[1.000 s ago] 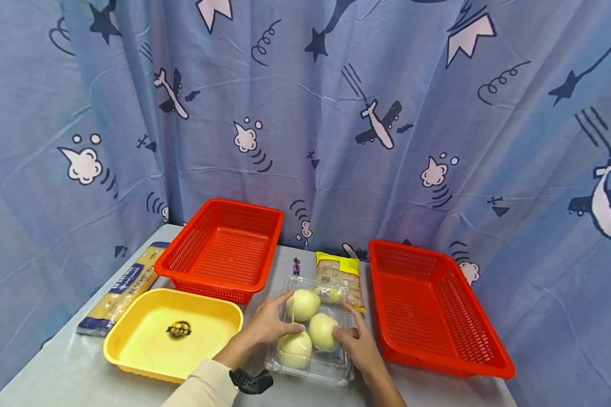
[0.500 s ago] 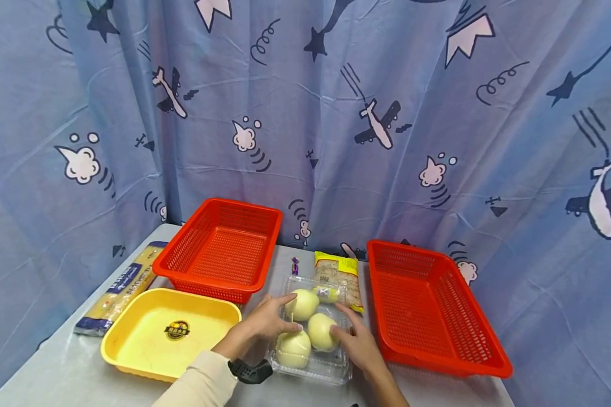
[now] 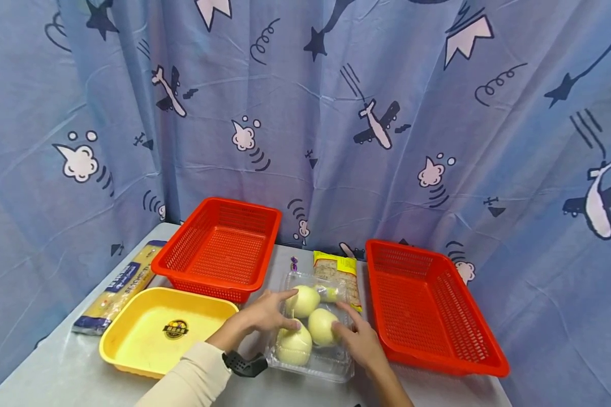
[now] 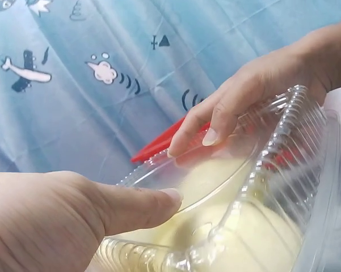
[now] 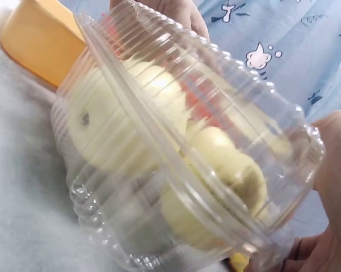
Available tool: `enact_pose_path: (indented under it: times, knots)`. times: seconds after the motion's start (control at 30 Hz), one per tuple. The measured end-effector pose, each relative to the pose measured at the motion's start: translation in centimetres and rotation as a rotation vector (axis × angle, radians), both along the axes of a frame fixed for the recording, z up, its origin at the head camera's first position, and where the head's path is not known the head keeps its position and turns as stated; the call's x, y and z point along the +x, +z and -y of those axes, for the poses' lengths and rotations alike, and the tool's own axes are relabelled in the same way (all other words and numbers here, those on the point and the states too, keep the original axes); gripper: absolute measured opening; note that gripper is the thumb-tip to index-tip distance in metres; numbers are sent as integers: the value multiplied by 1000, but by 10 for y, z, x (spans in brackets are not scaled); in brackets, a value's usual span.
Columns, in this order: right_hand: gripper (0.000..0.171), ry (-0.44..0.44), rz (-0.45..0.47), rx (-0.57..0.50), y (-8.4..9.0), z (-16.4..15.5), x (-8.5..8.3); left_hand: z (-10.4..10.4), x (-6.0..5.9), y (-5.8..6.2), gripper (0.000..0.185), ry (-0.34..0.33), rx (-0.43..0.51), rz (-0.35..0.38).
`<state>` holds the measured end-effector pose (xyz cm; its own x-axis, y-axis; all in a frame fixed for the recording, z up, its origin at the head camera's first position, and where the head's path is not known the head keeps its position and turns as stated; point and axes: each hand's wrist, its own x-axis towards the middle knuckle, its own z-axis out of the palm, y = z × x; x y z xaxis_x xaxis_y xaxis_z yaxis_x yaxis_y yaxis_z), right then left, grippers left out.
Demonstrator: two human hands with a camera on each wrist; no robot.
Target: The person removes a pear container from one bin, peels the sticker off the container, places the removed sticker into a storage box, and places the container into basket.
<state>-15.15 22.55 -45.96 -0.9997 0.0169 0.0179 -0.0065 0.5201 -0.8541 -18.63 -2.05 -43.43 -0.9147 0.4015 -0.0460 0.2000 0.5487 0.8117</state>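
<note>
A clear plastic clamshell box is in the middle of the table, its lid down. Inside are 3 round, pale yellow fruits that look like pears. My left hand holds the box's left side, thumb and index finger spread over the lid. At the right side my right hand grips the box, with fingertips over the lid in the left wrist view. The right wrist view shows the ridged box wall close up, with right-hand fingers curled at a lower corner. The fingers under the box are mostly hidden.
Left of the box stand a yellow tray and a red basket, beside a long pack of noodles. Another red basket is at the right. A yellow-topped bag and a purple-wrapped candy lie behind the box.
The box has shifted slightly away from me and the fruits sit a little differently in it. Both hands stay at its sides, and the view has drifted slightly.
</note>
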Motion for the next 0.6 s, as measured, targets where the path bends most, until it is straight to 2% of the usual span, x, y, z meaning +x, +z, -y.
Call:
enact_pose_path:
  times: [0.17, 0.37, 0.5, 0.6]
  knots:
    - [48, 32, -6, -26, 16, -1, 4, 3, 1, 13, 79, -43, 4, -13]
    - [49, 63, -7, -68, 33, 0, 8, 11, 1, 28, 82, -98, 74, 17]
    - [51, 77, 11, -98, 45, 1, 11, 14, 3, 39, 82, -103, 89, 32]
    - [51, 82, 7, -82, 54, 2, 13, 15, 6, 49, 82, -92, 108, 58]
